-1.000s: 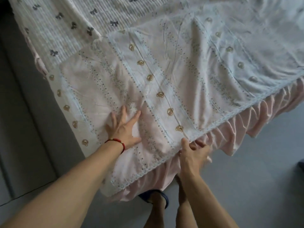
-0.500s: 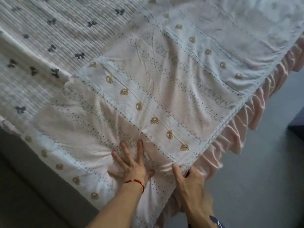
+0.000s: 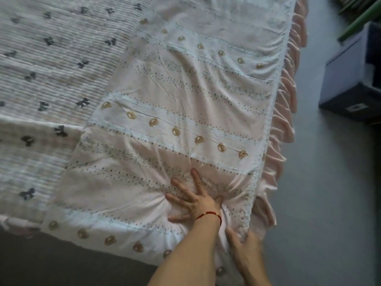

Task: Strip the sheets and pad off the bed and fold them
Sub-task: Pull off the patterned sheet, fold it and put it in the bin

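Note:
A pale pink sheet [image 3: 195, 96] printed with small bears and dotted stripes lies folded back over the bed's near corner. My left hand [image 3: 193, 200], a red string on its wrist, presses flat on it with fingers spread, and the cloth wrinkles around the palm. My right hand [image 3: 244, 247] grips the sheet's lace-trimmed edge at the bed's corner, thumb on top. A ribbed white pad [image 3: 53, 65] with dark bow prints covers the bed to the left. A pink ruffled skirt [image 3: 284, 112] hangs along the right side.
Grey floor [image 3: 321, 193] runs along the bed's right side. A blue-grey box [image 3: 350, 79] stands on the floor at the right, with a green pole [image 3: 360, 19] leaning above it. A dark surface [image 3: 51, 263] lies below the bed's near edge.
The view has swung left to right along the bed. Both hands have slid toward the near corner, the left still pressing the sheet, the right still holding its edge.

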